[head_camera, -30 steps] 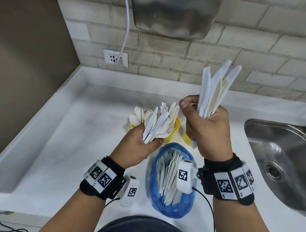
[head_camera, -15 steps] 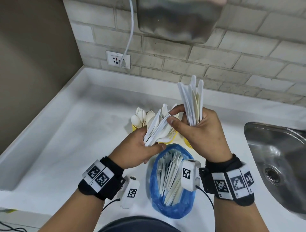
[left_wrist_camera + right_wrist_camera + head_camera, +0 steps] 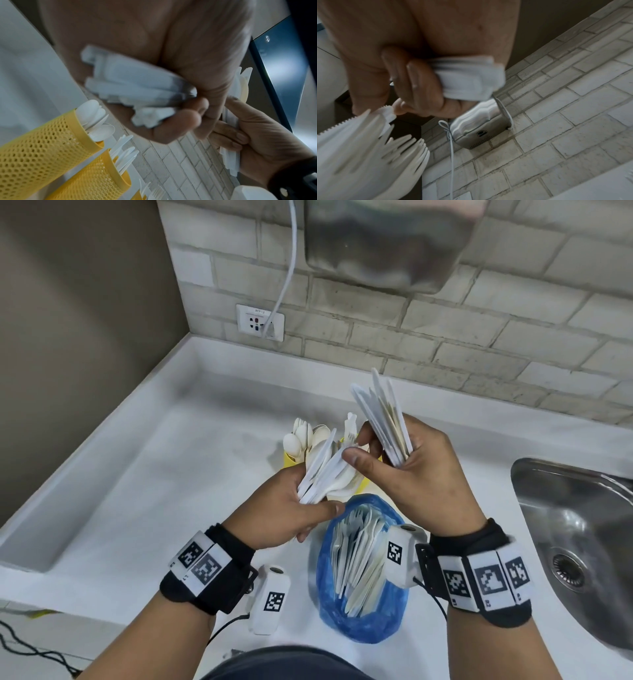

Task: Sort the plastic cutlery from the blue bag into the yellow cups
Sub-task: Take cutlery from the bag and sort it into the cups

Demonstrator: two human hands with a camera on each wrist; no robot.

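Observation:
My left hand (image 3: pixel 291 505) grips a mixed bundle of white plastic cutlery (image 3: pixel 325 470) above the blue bag (image 3: pixel 363 611), which lies open on the counter with several more pieces inside. My right hand (image 3: pixel 411 470) holds a bunch of white knives (image 3: pixel 383 419) upright, and its thumb and forefinger pinch a piece at the top of the left bundle. The yellow mesh cups (image 3: pixel 34 146) stand behind the hands; one holds spoons (image 3: pixel 301 436), another holds knives (image 3: pixel 123 151). In the right wrist view the fingers (image 3: pixel 419 83) curl round the knife handles (image 3: pixel 467 78).
A steel sink (image 3: pixel 575 542) is set into the white counter (image 3: pixel 144 474) at the right. A brick wall carries a socket (image 3: pixel 260 321) with a white cable and a metal box (image 3: pixel 387 241) above. A raised counter edge runs along the left.
My right hand has come down and leftward with its knives, from held high to touching the bundle in my left hand. The left hand has stayed nearly still.

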